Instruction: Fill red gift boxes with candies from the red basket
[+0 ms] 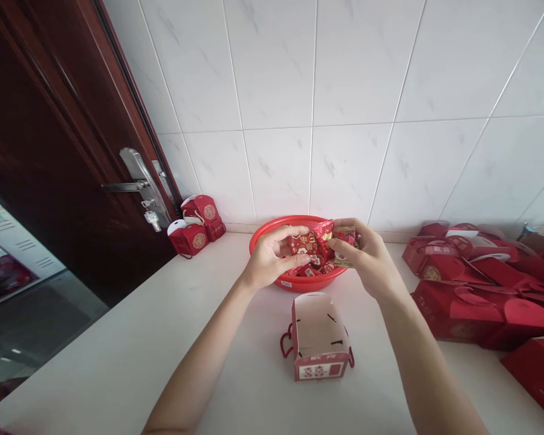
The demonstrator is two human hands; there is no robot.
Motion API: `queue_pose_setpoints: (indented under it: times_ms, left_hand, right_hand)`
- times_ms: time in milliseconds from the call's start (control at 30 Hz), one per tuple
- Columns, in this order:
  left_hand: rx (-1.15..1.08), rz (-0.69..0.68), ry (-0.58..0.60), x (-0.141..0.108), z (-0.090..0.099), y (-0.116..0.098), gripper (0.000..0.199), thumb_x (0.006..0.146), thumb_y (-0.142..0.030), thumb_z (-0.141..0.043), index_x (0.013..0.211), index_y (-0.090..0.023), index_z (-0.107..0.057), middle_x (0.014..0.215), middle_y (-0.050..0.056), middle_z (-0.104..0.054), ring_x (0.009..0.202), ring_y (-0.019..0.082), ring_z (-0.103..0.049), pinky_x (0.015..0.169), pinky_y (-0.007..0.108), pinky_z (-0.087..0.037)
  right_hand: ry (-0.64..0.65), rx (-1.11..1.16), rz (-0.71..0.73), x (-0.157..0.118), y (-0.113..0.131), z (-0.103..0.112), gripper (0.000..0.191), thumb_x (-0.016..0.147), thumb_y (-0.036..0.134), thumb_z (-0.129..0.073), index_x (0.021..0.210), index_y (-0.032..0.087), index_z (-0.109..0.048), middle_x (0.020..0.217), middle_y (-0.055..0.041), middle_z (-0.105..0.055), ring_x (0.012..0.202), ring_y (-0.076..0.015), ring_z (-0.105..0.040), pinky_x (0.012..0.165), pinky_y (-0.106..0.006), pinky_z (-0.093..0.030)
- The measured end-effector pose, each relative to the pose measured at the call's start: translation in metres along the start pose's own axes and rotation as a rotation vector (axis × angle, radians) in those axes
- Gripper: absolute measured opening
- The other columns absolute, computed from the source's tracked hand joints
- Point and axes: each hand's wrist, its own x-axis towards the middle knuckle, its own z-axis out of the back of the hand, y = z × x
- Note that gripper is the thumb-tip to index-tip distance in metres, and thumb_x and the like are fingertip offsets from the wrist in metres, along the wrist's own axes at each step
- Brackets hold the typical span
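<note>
On the far left is a dark red-brown wooden door (40, 151) with a shiny silver metal handle (136, 184). Silver keys (153, 219) hang below the handle. Next come small red card boxes (188, 240) with round gold pictures, by the wall of white tiles (276, 66). They sit on a smooth white table (140, 338).

The left hand (267, 260) is a little bit open, with its thumb and fingers around a flat red packet with pale gold writing (301, 243). That packet is over a round red plastic basket (310, 285), which has more red packets (320, 270) in it. In front of the basket sits an open red card box with a pale inside (321, 370) and red cord loops (286, 343) at its sides.

The right hand (372, 260) has its fingers curled, pinching a shiny, crinkly red packet (324, 231) and a greeny-gold packet (343, 263), also over the basket. On the far right, bigger red card boxes (457, 311) are crowded together.
</note>
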Motion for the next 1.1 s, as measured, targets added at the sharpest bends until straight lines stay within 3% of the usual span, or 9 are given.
queue_pose_setpoints:
  times_ms: [233, 433, 567, 800, 967, 1100]
  left_hand:
    - [0.035, -0.025, 0.042, 0.0, 0.005, -0.002, 0.048, 0.067, -0.03, -0.092, 0.111, -0.02, -0.077, 0.118, 0.011, -0.073, 0.093, 0.023, -0.073, 0.082, 0.036, -0.064]
    - [0.02, -0.023, 0.046, -0.001, 0.002, -0.004, 0.049, 0.068, -0.031, -0.091, 0.113, -0.02, -0.076, 0.119, 0.01, -0.074, 0.095, 0.023, -0.074, 0.081, 0.034, -0.065]
    - [0.04, -0.02, -0.007, -0.001, -0.002, -0.006, 0.041, 0.076, -0.036, -0.084, 0.113, -0.021, -0.076, 0.124, 0.01, -0.074, 0.101, 0.025, -0.074, 0.083, 0.035, -0.065]
    - [0.074, -0.075, -0.014, -0.003, -0.001, -0.003, 0.043, 0.077, -0.034, -0.084, 0.116, -0.021, -0.075, 0.123, 0.01, -0.074, 0.11, 0.027, -0.071, 0.089, 0.038, -0.064]
    - [0.053, -0.065, 0.002, -0.003, -0.002, -0.002, 0.046, 0.078, -0.034, -0.084, 0.122, -0.022, -0.074, 0.125, 0.01, -0.073, 0.103, 0.025, -0.073, 0.084, 0.035, -0.064]
    - [0.053, -0.102, -0.062, -0.002, -0.004, -0.004, 0.041, 0.083, -0.039, -0.079, 0.12, -0.022, -0.074, 0.126, 0.009, -0.073, 0.097, 0.022, -0.074, 0.082, 0.033, -0.063]
  right_hand:
    - [0.078, 0.013, -0.008, 0.0, 0.001, 0.003, 0.033, 0.073, 0.038, -0.078, 0.1, 0.023, -0.065, 0.081, -0.0005, -0.068, 0.069, -0.0178, -0.065, 0.067, -0.036, -0.06]
    - [0.033, -0.012, 0.01, 0.001, 0.001, 0.002, 0.036, 0.072, 0.038, -0.079, 0.101, 0.023, -0.065, 0.075, 0.0018, -0.064, 0.069, -0.0164, -0.061, 0.066, -0.034, -0.06]
    - [0.029, -0.04, 0.033, 0.0, 0.002, 0.004, 0.036, 0.073, 0.038, -0.079, 0.103, 0.023, -0.065, 0.073, 0.0022, -0.063, 0.069, -0.0171, -0.061, 0.069, -0.036, -0.06]
    - [0.08, -0.055, 0.054, 0.0, 0.004, 0.008, 0.033, 0.076, 0.038, -0.077, 0.103, 0.023, -0.067, 0.086, -0.0022, -0.07, 0.072, -0.0181, -0.065, 0.067, -0.034, -0.059]
    - [0.09, -0.008, 0.036, -0.001, 0.005, 0.012, 0.034, 0.074, 0.038, -0.08, 0.103, 0.023, -0.068, 0.091, -0.003, -0.073, 0.073, -0.0181, -0.067, 0.068, -0.034, -0.059]
    - [0.082, -0.011, 0.045, -0.001, 0.005, 0.015, 0.035, 0.075, 0.038, -0.08, 0.104, 0.023, -0.068, 0.087, -0.0025, -0.073, 0.073, -0.0187, -0.068, 0.07, -0.034, -0.058]
